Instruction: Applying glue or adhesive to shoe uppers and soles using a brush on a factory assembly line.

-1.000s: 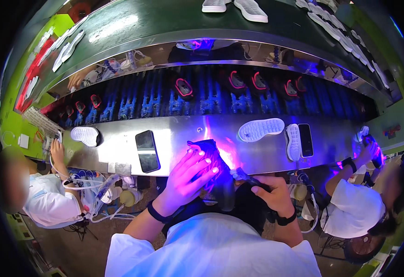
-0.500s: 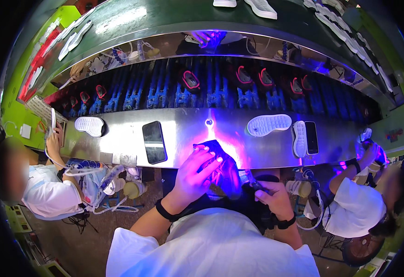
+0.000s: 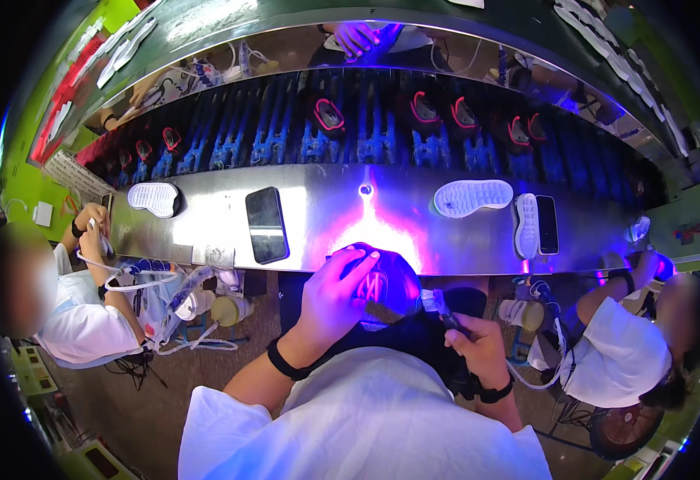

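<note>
Head view — shoe [image 3: 399,284] under left fingers [image 3: 359,274], brush [image 3: 436,305] in right fingers [image 3: 473,325]

Left hand [image 3: 324,302] back uppermost, closed in a grip; its fingers [image 3: 357,274] bent, pointing forward and to the right of the wrist; skin tinted pink-violet; left wrist [image 3: 296,347] behind that grip, a little left; left forearm [image 3: 260,384] slanting back and outward; right hand [image 3: 478,346] right of the left grip and nearer the torso [image 3: 366,420], curled shut; right thumb [image 3: 457,342] at the left side of its hold; right wrist [image 3: 491,379] and right forearm [image 3: 507,414] behind, slightly right.
</note>
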Motion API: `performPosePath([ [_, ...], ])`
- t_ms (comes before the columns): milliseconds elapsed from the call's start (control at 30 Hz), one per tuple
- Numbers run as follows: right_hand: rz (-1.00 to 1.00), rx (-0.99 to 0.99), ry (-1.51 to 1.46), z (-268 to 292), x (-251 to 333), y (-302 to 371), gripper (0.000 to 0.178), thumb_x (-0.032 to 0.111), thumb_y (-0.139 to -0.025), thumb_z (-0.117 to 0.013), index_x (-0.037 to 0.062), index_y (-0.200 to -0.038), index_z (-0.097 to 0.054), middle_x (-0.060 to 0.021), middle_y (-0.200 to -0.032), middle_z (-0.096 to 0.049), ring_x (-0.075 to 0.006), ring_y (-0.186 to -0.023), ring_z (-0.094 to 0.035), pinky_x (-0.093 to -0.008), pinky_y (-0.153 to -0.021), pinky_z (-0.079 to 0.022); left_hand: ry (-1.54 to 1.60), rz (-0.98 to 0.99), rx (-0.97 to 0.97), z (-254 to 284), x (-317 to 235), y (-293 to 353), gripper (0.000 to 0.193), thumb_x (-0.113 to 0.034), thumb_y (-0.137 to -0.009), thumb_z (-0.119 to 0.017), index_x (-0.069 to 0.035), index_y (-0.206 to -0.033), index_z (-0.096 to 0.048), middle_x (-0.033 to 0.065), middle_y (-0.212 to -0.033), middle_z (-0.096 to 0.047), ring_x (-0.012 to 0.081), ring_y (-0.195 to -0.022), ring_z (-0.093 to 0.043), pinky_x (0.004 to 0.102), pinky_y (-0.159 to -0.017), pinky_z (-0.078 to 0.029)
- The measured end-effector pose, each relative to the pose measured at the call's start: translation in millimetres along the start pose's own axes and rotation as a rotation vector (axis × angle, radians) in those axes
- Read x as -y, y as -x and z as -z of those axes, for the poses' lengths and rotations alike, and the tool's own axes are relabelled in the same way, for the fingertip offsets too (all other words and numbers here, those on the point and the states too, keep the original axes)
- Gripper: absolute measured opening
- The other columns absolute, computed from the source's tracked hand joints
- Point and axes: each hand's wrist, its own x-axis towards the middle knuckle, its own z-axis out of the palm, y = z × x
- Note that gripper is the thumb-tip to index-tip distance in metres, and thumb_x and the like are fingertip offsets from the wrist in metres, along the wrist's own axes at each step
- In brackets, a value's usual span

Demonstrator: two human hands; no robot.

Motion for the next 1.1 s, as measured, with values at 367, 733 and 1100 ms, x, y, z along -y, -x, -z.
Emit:
performPosePath([
  [367, 0.394, -0.2, 0.621, 8, 50, -3, 0.033, 0.011, -0.084, -0.081, 0.0071, -0.116, -0.076, -0.0121, -0.077, -0.063, -0.0247, -0.064, -0.06, -0.0338, -0.06, -0.045, 0.019, 0.162, 0.141, 7, -14, -7, 0.061, -0.006, -0.068, -0.083, -0.017, -0.126, -0.071, 0.0089, -0.115, -0.068, 0.03, -0.1, -0.073, 0.038, -0.08, -0.062],
  [733, 0.485, -0.144, 0.644, 15, 62, -26, 0.035, 0.01, -0.082, -0.082, 0.0063, -0.117, -0.075, -0.0103, -0.08, -0.068, -0.0215, -0.068, -0.064, -0.0316, -0.063, -0.049, 0.446, 0.165, 0.406, 20, -2, -22, 0.065, -0.013, -0.058, -0.093, -0.008, -0.12, -0.073, 0.0107, -0.102, -0.071, 0.0286, -0.093, -0.071, 0.0398, -0.087, -0.057],
  [1100, 0.298, -0.092, 0.283, 10, 43, -56, 0.034, 0.007, -0.09, -0.079, -0.0028, -0.121, -0.073, -0.0019, -0.09, -0.071, -0.0095, -0.076, -0.063, -0.0245, -0.071, -0.05, 0.889, 0.638, 0.7, 25, 4, -23, 0.074, -0.009, -0.068, -0.093, -0.002, -0.135, -0.064, 0.0077, -0.118, -0.073, 0.0176, -0.109, -0.068, 0.0357, -0.103, -0.052],
])
